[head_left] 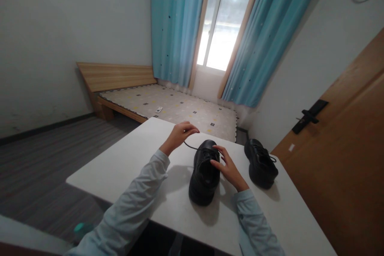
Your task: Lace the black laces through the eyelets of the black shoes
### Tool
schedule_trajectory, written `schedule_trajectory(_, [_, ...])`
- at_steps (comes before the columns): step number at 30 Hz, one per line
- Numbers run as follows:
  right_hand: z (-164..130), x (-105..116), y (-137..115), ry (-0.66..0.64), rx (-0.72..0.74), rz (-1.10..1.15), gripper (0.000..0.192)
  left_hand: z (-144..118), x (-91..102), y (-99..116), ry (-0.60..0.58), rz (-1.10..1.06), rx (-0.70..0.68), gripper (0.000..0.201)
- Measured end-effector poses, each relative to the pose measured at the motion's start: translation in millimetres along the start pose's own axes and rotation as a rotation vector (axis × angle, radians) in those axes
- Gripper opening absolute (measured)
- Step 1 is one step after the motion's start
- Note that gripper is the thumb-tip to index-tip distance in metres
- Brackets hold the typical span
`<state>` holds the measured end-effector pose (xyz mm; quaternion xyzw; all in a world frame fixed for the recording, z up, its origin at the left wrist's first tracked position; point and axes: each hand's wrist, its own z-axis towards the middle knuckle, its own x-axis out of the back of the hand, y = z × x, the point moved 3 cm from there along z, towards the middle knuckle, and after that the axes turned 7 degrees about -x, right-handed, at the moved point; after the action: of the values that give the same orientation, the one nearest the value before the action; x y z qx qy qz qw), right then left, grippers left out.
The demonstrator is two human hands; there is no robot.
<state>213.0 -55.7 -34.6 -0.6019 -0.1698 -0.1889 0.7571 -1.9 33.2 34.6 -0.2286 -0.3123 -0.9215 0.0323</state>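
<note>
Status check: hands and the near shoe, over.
Left hand pinching lace, pulled taut. Right hand on near shoe. Second shoe beside it, apart.

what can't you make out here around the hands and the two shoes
Head view only:
- Lace eyelets on the near shoe: covered by the right hand.
- Lace end: hidden inside the left hand fingers.
- Far shoe knot: too small.
- White item on the bed: too small.

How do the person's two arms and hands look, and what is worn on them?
Both arms wear long, loose sleeves of pale blue-grey fabric, plain, without print or markings, each ending in a simple cuff at the wrist. The left sleeve shows soft folds near the elbow. The left hand and right hand are bare: no gloves, rings or watch visible.
</note>
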Motion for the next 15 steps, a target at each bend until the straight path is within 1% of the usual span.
schedule_trajectory(3, [-1.1, 0.4, -5.2, 0.013, 0.042, -0.020, 0.041, -3.1, -15.1, -1.1, -0.217, -0.067, -0.010, 0.023])
schedule_trajectory(5, [-1.7, 0.1, -8.7, 0.016, 0.077, -0.036, 0.035, -6.4, -23.3, -4.6, -0.321, -0.108, 0.008, 0.021])
schedule_trajectory(7, [-2.0, -0.8, -12.1, 0.012, 0.108, -0.058, 0.030, -9.7, -29.6, -8.9, -0.399, -0.148, 0.034, 0.018])
schedule_trajectory(11, [-1.2, -3.0, -15.1, 0.015, 0.103, -0.076, 0.024, -13.3, -36.6, -13.3, -0.497, -0.154, 0.027, 0.016])
schedule_trajectory(15, [1.1, -4.3, -13.8, 0.029, 0.068, -0.062, 0.029, -13.5, -39.7, -12.6, -0.523, -0.111, 0.012, 0.017])
